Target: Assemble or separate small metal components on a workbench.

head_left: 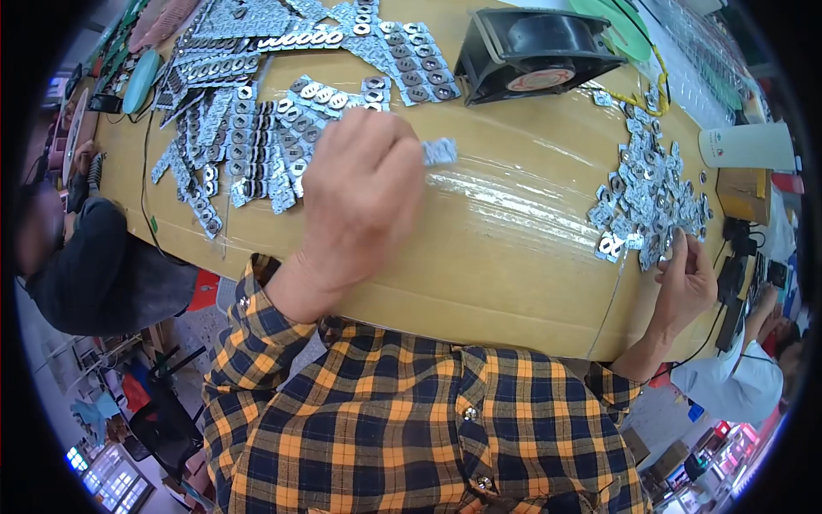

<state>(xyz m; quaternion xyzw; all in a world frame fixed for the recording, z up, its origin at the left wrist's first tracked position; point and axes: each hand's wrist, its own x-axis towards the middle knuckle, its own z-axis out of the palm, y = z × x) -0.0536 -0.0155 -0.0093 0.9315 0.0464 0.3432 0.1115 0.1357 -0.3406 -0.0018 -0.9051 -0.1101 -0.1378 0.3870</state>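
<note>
My left hand (364, 188) is closed in a fist above the table, its fingers curled under and slightly blurred. From its right side juts a short strip of small silvery-blue boards (440, 152); the grip on it is hidden. My right hand (689, 278) is at the near right edge of a loose heap of small square boards (646, 184), thumb and finger pinched together at the heap. What lies between those fingertips is too small to make out. Left of and beyond my left hand lie many board strips (248, 141) with round dark or white centres, some overlapping.
A black square fan (539, 56) stands at the far middle of the brown table (514, 283). A white cup (747, 146) and a cardboard box (743, 193) are at the right edge. A yellow cable (661, 86) curls behind the heap. Other people sit at left and right.
</note>
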